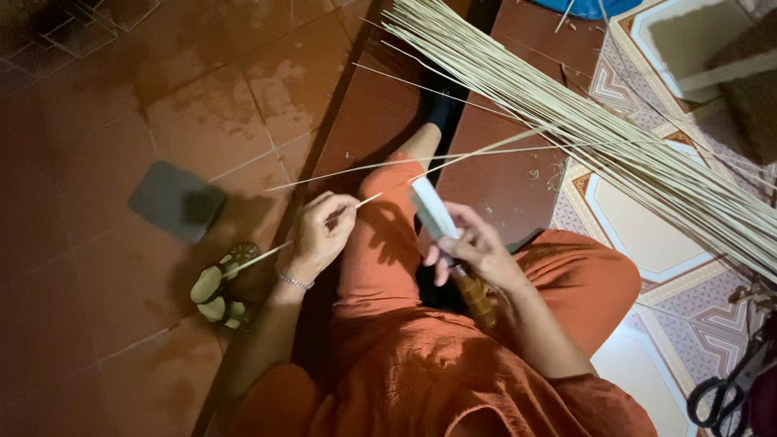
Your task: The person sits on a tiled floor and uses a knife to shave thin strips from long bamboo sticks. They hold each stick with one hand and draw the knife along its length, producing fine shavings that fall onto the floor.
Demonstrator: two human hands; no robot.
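Above the lap, a thin pale bamboo strip (324,225) is shown pinched in the left hand (320,236), its fingers curled shut around it; the strip runs from beside a sandal (218,291) on the floor, through the fist, and up toward the right. The strip appears long, narrow, flexible and cream-coloured, with a slight bow along its length. The right hand (473,247) is closed around a knife (443,235), whose broad pale blade points upward and whose brown wooden handle (477,299) projects below the palm. The blade is held just beside the strip's upper run; actual contact cannot be told.

Risk may be judged as follows: because the blade stands close to the fingers of both hands and over the orange-clad leg (380,243), a slip along the smooth strip could bring the edge against skin or cloth; too steep an angle could split or snap the strip.

To the right, a large bundle of similar strips (615,137) is fanned over the red tiled floor (202,97) and a patterned mat (647,235). Black scissors (724,396) lie at the lower right.
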